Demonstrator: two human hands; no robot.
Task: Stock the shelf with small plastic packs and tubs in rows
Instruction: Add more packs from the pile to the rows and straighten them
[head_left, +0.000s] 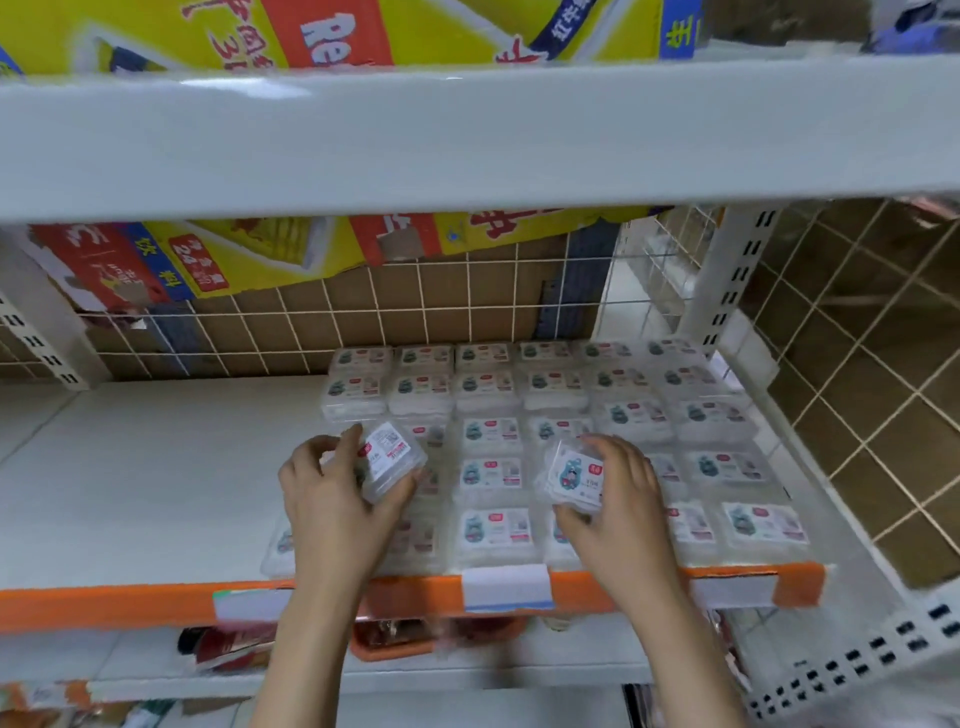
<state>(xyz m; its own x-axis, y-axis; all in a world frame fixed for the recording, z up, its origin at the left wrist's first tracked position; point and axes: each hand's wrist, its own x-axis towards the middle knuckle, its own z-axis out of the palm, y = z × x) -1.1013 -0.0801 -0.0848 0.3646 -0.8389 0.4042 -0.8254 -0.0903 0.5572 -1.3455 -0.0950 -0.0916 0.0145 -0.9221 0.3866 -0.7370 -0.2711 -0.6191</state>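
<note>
Gripped one pack (388, 460) per hand (332, 499), fingers (613, 452) curled round each; risked nudging stocked rows (493, 478) askew, hands (618, 499) crowding the shelf (156, 467).

- The white shelf board (135, 467) lies bare on its left half, open from the orange front strip (104, 605) back to the wire grid back panel (291, 332).
- Rows of clear plastic packs (561, 415) cover the right half, front to back.
- The upper shelf (467, 140) overhangs and caps the height.
- A perforated white upright (727, 280) and wire side panel (649, 270) close the right end.
- Left hand (332, 499) and right hand (623, 499), each holding a pack, fill the space above the front rows.
</note>
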